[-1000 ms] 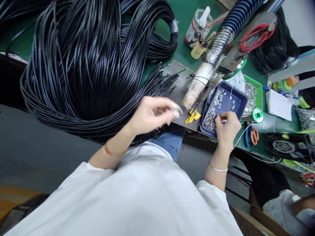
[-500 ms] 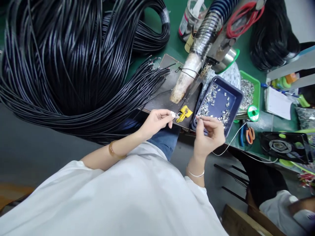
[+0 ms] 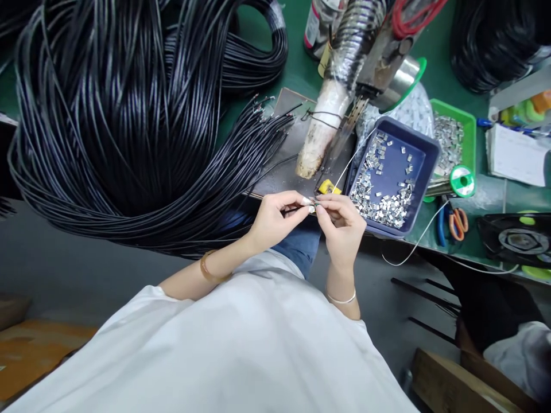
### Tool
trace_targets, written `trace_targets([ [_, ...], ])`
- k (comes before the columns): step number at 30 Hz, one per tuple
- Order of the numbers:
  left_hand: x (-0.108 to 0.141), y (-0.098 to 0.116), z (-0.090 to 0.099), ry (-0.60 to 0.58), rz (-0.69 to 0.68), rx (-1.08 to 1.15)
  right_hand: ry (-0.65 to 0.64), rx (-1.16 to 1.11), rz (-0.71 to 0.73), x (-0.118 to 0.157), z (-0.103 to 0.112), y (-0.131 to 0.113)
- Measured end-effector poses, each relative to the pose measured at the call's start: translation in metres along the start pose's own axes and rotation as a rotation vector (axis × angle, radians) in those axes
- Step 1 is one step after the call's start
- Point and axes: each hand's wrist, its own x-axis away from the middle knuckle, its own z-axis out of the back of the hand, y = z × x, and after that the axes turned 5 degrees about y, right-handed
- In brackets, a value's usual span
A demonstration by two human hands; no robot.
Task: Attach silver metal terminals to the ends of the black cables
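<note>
Head view: the left hand (image 3: 275, 221) and the right hand (image 3: 345, 226) meet fingertip to fingertip at the bench edge, each with thumb and forefinger pinched together on a small workpiece (image 3: 311, 207). A thin dark length shows at the left fingers; the rest is too covered to identify. The step in hand seems to be close fingertip work on this piece, and the next move calls for steady pinches and careful alignment.

Just beyond the fingers, a partly hidden yellow part (image 3: 329, 187) lies under a pale-tipped duct (image 3: 317, 135). Beside the right hand, a navy tray (image 3: 429, 150) holds loose metal pieces (image 3: 392, 210), heaped toward its near side and scattered thinly elsewhere. Behind it, a green tray (image 3: 470, 121) contains many similar small pieces. A clear jar (image 3: 316, 28) stands farther back, its contents hard to make out. Black cables (image 3: 107, 149) are massed left of the duct.
</note>
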Motion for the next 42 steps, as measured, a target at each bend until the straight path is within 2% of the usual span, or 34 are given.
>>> trace_targets([
  [2, 0.0, 0.0, 0.002, 0.004, -0.096, -0.102, -0.01, 0.024, -0.009, 0.0, 0.001, -0.001],
  [4, -0.002, -0.002, 0.004, -0.007, -0.251, -0.238, -0.025, 0.069, 0.013, 0.0, 0.003, -0.002],
  [7, -0.003, -0.005, 0.007, -0.057, -0.479, -0.477, -0.02, 0.204, 0.139, 0.0, 0.005, -0.006],
  [9, -0.002, -0.006, 0.007, -0.082, -0.511, -0.506, -0.008, 0.22, 0.17, 0.001, 0.005, -0.007],
  [11, 0.001, -0.003, 0.005, -0.108, -0.395, -0.363, -0.018, 0.123, 0.107, 0.003, 0.003, -0.007],
  [14, 0.003, 0.006, 0.004, -0.166, -0.044, 0.043, -0.009, 0.008, 0.018, 0.004, -0.002, -0.005],
  [16, -0.001, 0.011, 0.005, -0.203, 0.153, 0.263, 0.045, 0.007, 0.033, 0.005, -0.005, -0.004],
  [19, -0.009, 0.012, 0.009, -0.188, 0.294, 0.372, 0.158, 0.069, 0.131, 0.005, -0.006, -0.004],
  [21, -0.013, 0.009, 0.011, -0.144, 0.323, 0.381, 0.206, 0.139, 0.238, 0.006, -0.005, -0.006],
  [25, -0.016, 0.002, 0.01, -0.089, 0.294, 0.4, 0.15, 0.22, 0.448, 0.008, -0.004, -0.004],
  [27, -0.016, 0.0, 0.009, -0.079, 0.299, 0.403, 0.152, 0.2, 0.449, 0.007, -0.005, 0.0],
  [30, -0.017, 0.002, 0.01, -0.072, 0.339, 0.418, 0.161, 0.127, 0.321, 0.004, -0.006, 0.005],
  [32, -0.017, 0.005, 0.01, -0.062, 0.349, 0.407, 0.132, 0.127, 0.283, 0.001, -0.005, 0.008],
  [37, -0.02, 0.009, 0.008, -0.044, 0.331, 0.353, 0.075, 0.265, 0.443, -0.002, -0.002, 0.01],
  [42, -0.022, 0.007, 0.004, -0.025, 0.285, 0.334, 0.097, 0.334, 0.546, -0.004, -0.003, 0.013],
])
